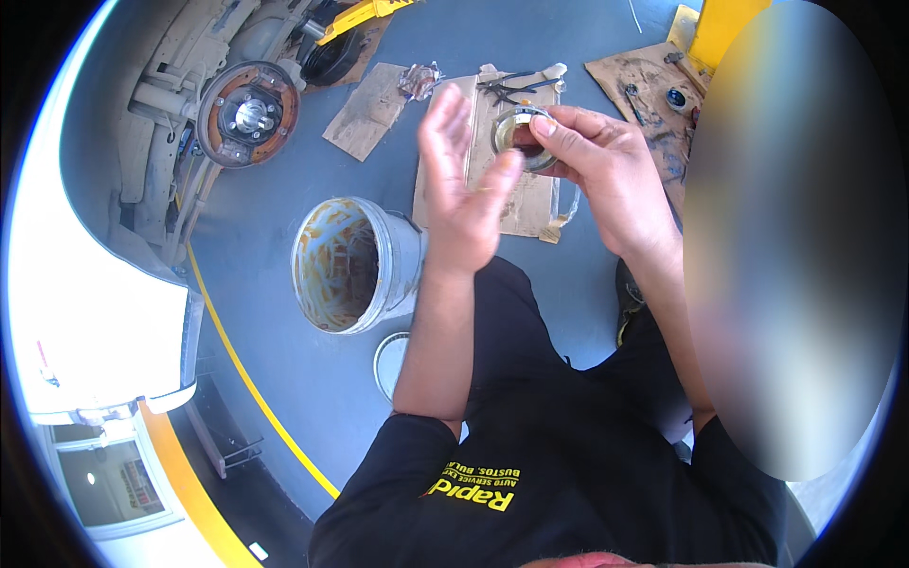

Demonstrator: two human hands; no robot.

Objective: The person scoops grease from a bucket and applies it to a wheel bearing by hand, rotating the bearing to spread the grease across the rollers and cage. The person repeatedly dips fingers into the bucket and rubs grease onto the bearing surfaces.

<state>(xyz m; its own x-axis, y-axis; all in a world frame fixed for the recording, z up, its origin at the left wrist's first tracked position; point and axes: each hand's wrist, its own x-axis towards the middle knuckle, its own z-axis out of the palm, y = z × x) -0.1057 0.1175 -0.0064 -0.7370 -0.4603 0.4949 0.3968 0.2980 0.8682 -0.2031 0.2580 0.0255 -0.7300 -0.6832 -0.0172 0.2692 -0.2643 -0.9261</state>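
My right hand [606, 166] grips a round metal wheel bearing [500, 137] by its right side, thumb on top and fingers beneath. Brownish grease shows in its middle. Close by on the left, my left hand [464, 194] is held up with fingers stretched out and slightly blurred. A dab of amber grease sits on its thumb, which reaches the bearing's lower edge; whether they touch is unclear. Beneath both hands lies a cardboard sheet [445, 189] with black-handled pliers [516, 85] on its far part.
A white bucket [398, 256], smeared inside with amber grease, stands left of my legs, beside a round lid [388, 364]. A wheel hub with brake shoes [249, 115] is at the far left. Greasy cardboard [653, 85] with small parts lies right, by a yellow post [729, 33].
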